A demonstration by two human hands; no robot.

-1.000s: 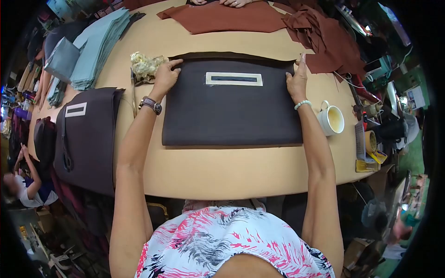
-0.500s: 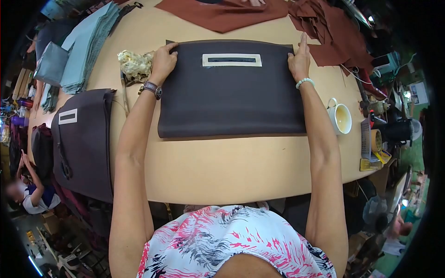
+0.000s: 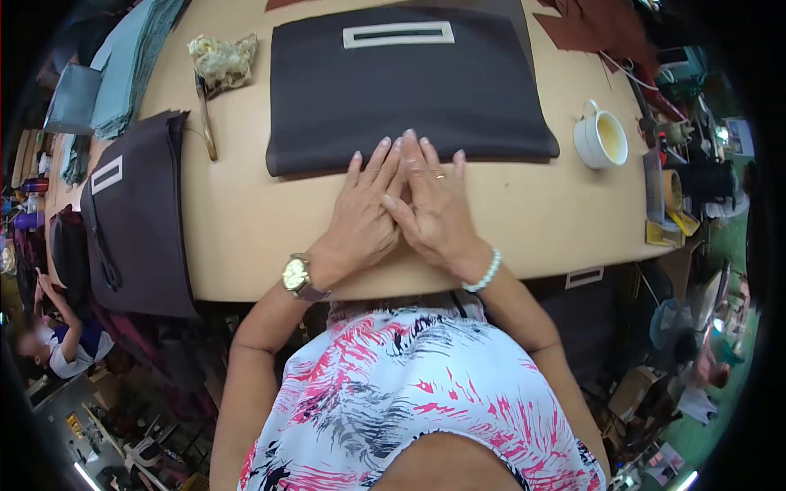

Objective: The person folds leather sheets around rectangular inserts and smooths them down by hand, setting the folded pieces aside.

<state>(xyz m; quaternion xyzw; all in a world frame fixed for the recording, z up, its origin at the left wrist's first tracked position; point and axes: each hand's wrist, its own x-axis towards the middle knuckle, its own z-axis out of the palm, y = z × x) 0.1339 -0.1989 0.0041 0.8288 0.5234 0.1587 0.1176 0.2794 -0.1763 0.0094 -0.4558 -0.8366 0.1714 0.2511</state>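
Note:
A dark brown folded sheet [image 3: 401, 98], leather-like, lies flat on the table with its fold toward me. Near its far side is a cream rectangular frame [image 3: 397, 34] around a dark slot. My left hand [image 3: 364, 209] rests flat, fingers stretched out, with the fingertips at the sheet's near edge. Beside it, thumb overlapping the left hand, my right hand [image 3: 435, 200] also lies flat with fingers extended onto that edge. Neither hand grips anything.
Left of the sheet are a crusty yellowish lump [image 3: 223, 61] and a thin stick [image 3: 205, 119]. Dark panels [image 3: 139, 213] overhang the left edge, near blue-grey sheets [image 3: 127, 74]. A white cup [image 3: 591, 143] stands right; rust-red cloth [image 3: 589, 29] lies behind. Another person [image 3: 70, 340] is at far left.
Both hands have come from the sheet's far corners to the middle of its near edge, side by side. The view has shifted, so the table items appear higher.

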